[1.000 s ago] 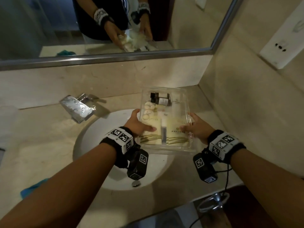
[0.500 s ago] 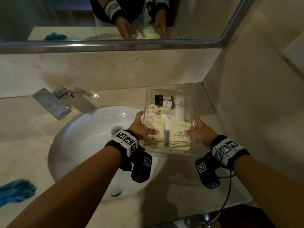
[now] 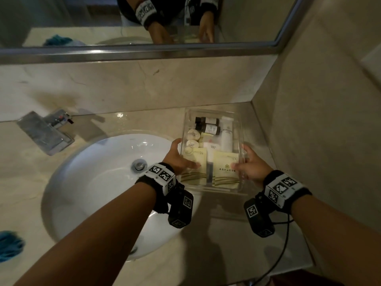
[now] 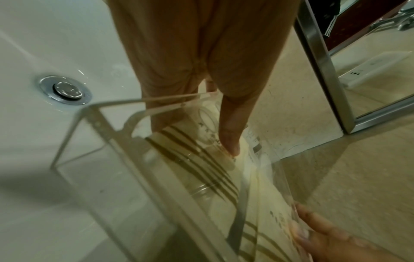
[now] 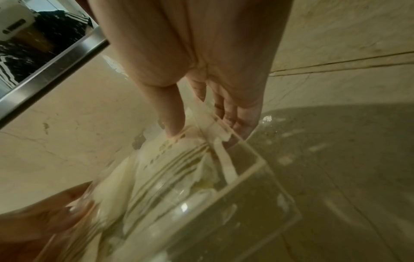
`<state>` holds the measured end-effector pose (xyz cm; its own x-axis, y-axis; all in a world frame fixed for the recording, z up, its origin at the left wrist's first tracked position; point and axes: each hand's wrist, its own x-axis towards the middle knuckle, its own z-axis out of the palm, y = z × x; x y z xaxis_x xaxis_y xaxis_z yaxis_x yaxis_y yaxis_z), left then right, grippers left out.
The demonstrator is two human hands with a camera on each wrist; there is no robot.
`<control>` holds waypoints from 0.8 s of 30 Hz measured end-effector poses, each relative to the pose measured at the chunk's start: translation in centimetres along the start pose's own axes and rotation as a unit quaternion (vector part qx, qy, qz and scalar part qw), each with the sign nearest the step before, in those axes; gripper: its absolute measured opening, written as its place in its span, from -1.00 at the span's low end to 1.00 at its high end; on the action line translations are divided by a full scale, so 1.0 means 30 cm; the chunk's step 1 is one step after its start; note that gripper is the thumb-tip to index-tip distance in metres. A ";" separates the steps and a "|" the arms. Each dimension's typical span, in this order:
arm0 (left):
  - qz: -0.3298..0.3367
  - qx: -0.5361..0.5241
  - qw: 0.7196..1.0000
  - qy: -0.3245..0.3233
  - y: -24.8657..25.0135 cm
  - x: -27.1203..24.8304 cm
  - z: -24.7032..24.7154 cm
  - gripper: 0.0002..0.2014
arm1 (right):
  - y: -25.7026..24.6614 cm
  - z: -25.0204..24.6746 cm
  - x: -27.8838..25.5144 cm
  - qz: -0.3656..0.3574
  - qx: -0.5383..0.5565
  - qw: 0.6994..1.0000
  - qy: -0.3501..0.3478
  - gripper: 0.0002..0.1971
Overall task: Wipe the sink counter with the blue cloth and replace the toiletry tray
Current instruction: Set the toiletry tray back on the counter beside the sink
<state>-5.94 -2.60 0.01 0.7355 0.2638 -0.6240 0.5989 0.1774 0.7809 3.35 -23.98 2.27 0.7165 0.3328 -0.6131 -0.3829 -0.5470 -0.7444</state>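
Your left hand (image 3: 179, 157) and right hand (image 3: 250, 166) each clamp a side wall of the clear toiletry tray (image 3: 239, 190), thumbs inside on the sachets, by the sink (image 3: 68, 182), with the blue cloth (image 3: 10, 245) far left and the mirror (image 3: 82, 17) beyond.

The sink (image 3: 99, 182) is sunk into the worktop (image 3: 26, 174). The tap (image 3: 44, 132) stands behind it to the left, the cloth (image 3: 10, 245) lies left of it at the front, and the toiletry tray (image 3: 212, 187) sits right of it, holding bottles (image 3: 208, 125) behind packets (image 3: 224, 171).
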 end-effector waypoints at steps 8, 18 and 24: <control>0.006 0.033 0.999 0.023 0.032 0.031 0.048 0.02 | 0.042 -0.038 0.033 -0.002 -0.011 1.000 0.005 -0.17; 0.018 0.140 0.988 0.063 0.050 0.019 0.080 0.00 | 0.023 -0.062 0.051 0.043 -0.048 0.998 0.001 -0.16; 0.057 0.306 0.948 0.065 0.023 -0.065 0.096 -0.07 | 0.025 -0.057 0.047 0.050 -0.077 0.995 0.039 -0.20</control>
<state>-6.03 -5.73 1.69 0.7855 0.3700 -0.4961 0.6182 -0.4327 0.6562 5.07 -25.24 1.32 0.7249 0.2133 -0.6550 -0.3653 -0.6872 -0.6280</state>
